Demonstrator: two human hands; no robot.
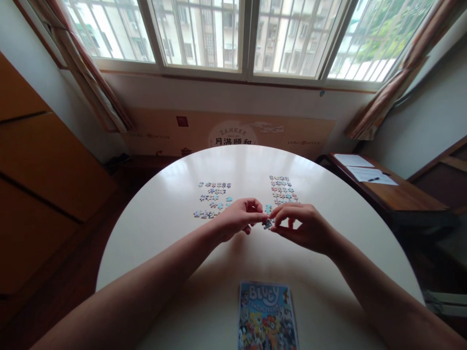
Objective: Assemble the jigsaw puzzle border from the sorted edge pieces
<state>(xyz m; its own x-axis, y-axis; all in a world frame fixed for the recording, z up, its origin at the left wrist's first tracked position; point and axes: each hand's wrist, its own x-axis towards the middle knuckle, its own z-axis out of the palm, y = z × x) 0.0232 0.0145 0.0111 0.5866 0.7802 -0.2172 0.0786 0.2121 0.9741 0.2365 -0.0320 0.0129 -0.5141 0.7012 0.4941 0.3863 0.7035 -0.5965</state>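
Near the middle of the white round table (pixel 160 243), both hands meet at a small dark jigsaw puzzle piece (pixel 267 224). My left hand (pixel 242 218) reaches it from the left, thumb and fingers pinched at its edge. From the right, my right hand (pixel 302 223) pinches the same spot between thumb and forefinger. Whether one piece or two joined pieces are held is too small to tell. Just beyond the fingers lies a light-blue puzzle piece (pixel 268 208). Loose puzzle pieces (pixel 215 191) lie in rows at the left, partly hidden by my left hand; more rows of pieces (pixel 282 188) are at the right.
A colourful "Bluey" picture sheet (pixel 268 316) lies at the table's near edge. Right of the table stands a wooden side table (pixel 408 194) with papers (pixel 368 175) and a pen. Behind are a printed board (pixel 153 129) and barred windows (pixel 200 34) with curtains.
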